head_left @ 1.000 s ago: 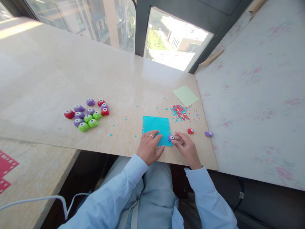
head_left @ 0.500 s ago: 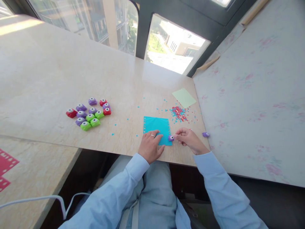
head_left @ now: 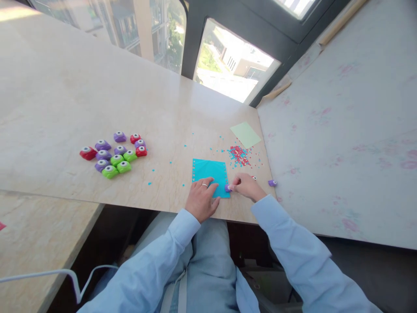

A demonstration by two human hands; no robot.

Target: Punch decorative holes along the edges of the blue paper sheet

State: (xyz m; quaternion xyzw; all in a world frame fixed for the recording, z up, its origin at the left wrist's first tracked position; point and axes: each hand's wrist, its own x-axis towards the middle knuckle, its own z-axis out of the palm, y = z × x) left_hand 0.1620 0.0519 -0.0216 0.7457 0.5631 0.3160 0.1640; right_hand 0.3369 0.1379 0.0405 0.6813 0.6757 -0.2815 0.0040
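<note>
A square of blue paper (head_left: 208, 168) lies flat on the table, with rows of small punched holes along its left and right edges. My left hand (head_left: 202, 198) rests on its lower part with the fingers spread. At the paper's right edge sits a small purple craft punch (head_left: 226, 188). My right hand (head_left: 246, 186) has its fingers closed on that punch, the thumb over its top, hiding part of it. A red craft punch (head_left: 254, 178) shows partly behind my right hand. Another purple punch (head_left: 272, 183) stands farther right, close to the wall.
Several purple, green and red craft punches (head_left: 116, 160) stand grouped at the left. Beyond the blue paper lies a heap of red and blue confetti (head_left: 240, 155), near a pale green sheet (head_left: 246, 134). Stray blue bits dot the table. A papered wall (head_left: 325, 143) bounds the right side.
My right hand has shifted slightly left and brought its thumb over the purple punch at the paper's edge. My left hand stays on the paper. The whole view has shifted a little.
</note>
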